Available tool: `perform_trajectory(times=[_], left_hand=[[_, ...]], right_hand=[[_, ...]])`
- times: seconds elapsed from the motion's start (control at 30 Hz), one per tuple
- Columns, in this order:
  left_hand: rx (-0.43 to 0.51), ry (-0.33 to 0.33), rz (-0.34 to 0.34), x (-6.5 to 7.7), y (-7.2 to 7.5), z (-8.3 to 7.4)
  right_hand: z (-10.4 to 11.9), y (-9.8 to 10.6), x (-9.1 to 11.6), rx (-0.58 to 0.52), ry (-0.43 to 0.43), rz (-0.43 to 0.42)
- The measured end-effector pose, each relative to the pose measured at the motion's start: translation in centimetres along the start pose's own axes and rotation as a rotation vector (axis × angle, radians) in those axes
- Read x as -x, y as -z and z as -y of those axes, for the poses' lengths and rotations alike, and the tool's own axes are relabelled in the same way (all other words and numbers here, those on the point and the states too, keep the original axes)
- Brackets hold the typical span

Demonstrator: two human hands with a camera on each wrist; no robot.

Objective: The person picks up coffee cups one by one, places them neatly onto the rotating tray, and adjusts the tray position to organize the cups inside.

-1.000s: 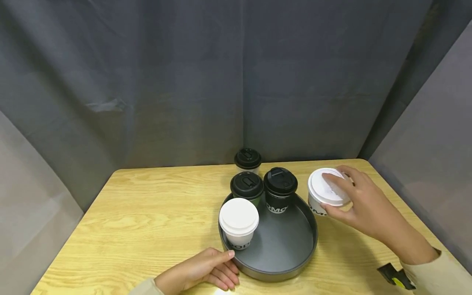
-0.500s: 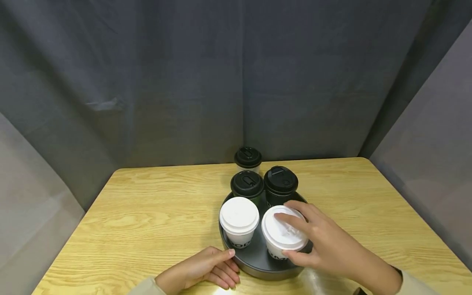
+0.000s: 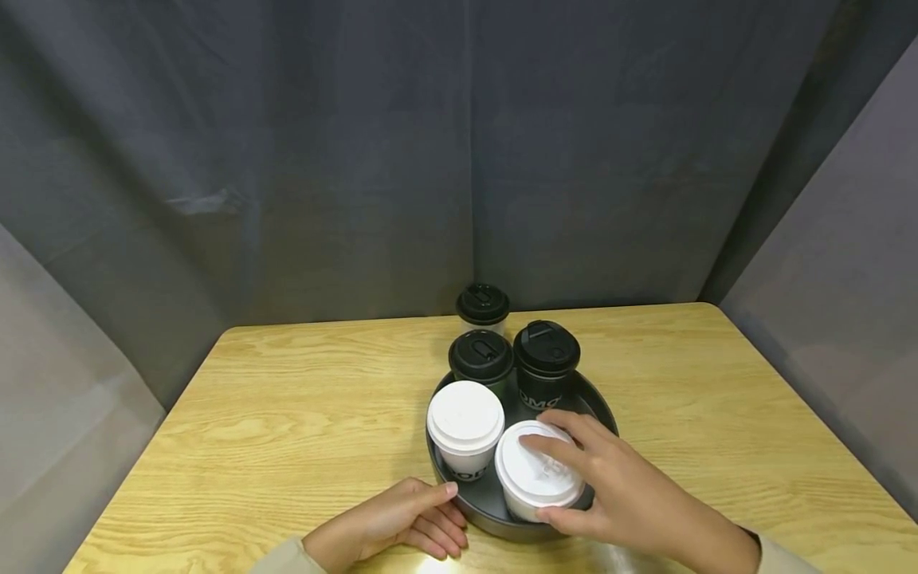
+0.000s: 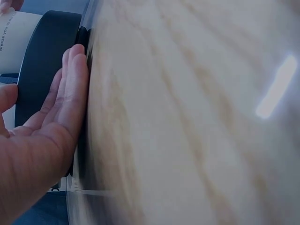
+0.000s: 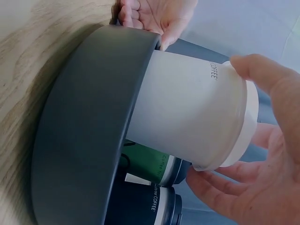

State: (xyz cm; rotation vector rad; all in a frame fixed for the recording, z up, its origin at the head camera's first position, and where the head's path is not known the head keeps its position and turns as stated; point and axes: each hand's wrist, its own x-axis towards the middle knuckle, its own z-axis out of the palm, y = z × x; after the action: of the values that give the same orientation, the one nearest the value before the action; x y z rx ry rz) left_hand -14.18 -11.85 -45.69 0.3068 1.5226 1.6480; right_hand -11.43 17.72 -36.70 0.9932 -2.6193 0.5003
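Note:
A round dark grey tray (image 3: 598, 399) sits near the table's front. My right hand (image 3: 602, 482) grips a white paper coffee cup (image 3: 534, 470) by its white lid, thumb on the near side and fingers across the top and far side. That cup is upright over the tray's front right; whether its base touches cannot be told. Resting at the tray's front left, my left hand (image 3: 409, 518) has straight fingers along the outer wall and the thumb at the rim. Another white-lidded cup (image 3: 466, 422), a green cup (image 5: 147, 161) and a black cup (image 3: 545, 363) stand in the tray.
Behind the tray, on the wooden table (image 3: 287, 414), stands a cup with a black lid (image 3: 483, 304). A grey curtain (image 3: 358, 159) hangs along the table's back edge, and pale panels (image 3: 846, 303) flank both sides.
My right hand has brought the white cup leftward and nearer from beside the tray to over it, then slightly further toward the front. The left hand has stayed put.

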Motion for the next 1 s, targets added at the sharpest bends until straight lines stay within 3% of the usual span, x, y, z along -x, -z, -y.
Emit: perform_trajectory(times=[0.77, 1.0], left_hand=[[-0.01, 0.006, -0.008, -0.04, -0.04, -0.03], [-0.007, 0.012, -0.01, 0.03, -0.04, -0.02]], right_hand=[[0.21, 0.47, 0.24, 0.0, -0.068, 0.087], [0.43, 0.35, 0.5, -0.024, -0.092, 0.08]])
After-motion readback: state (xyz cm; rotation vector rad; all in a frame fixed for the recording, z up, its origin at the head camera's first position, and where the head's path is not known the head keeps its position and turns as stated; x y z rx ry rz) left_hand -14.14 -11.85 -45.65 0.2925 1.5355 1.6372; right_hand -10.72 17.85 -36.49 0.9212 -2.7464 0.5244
